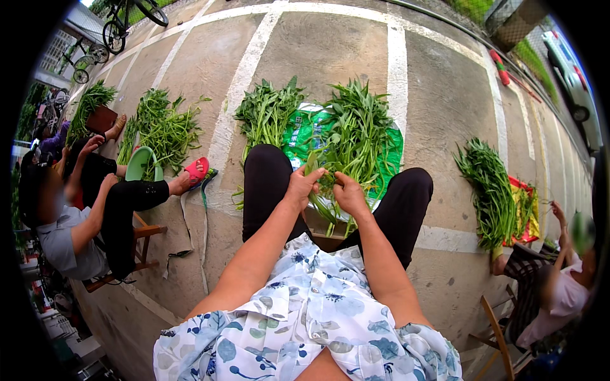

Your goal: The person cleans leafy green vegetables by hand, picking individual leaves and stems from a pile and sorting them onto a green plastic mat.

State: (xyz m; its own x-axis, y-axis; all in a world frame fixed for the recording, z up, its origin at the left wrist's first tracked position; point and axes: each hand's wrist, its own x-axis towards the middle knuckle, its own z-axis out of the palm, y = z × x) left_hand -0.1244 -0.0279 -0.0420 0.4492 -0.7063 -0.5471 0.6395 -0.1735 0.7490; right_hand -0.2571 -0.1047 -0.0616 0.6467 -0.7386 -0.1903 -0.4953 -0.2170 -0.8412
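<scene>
Left Hand (304, 185) Grips Green Stems (323, 204) Above a Paved Lot

A seated person in a floral shirt (305, 305) and dark trousers (408, 200) holds both forearms forward between parted knees. The left hand is closed around the leafy stems, which hang between the knees; the right hand (350, 193) is curled closed just beside it, fingertips at the same stems, though whether it pinches one is too small to tell.

Just beyond the hands, a large heap of long-leaved greens (359, 130) lies on a printed green sack (392, 152), with a smaller bunch (270, 114) near its left edge.

To the left, a co-worker in a gray shirt (75, 238) sits on a wooden stool (145, 244), a red sandal (197, 169) on one foot, near a pale green basin (136, 165) and another pile of greens (166, 130). To the right, a second co-worker in a pale top (562, 292) sits near more greens (486, 190), beside a red-and-yellow sack (529, 213).

Farther off, white painted lines (257, 47) cross the pavement, a bicycle (114, 35) stands at upper left, and a white vehicle (575, 89) is parked at upper right.
</scene>
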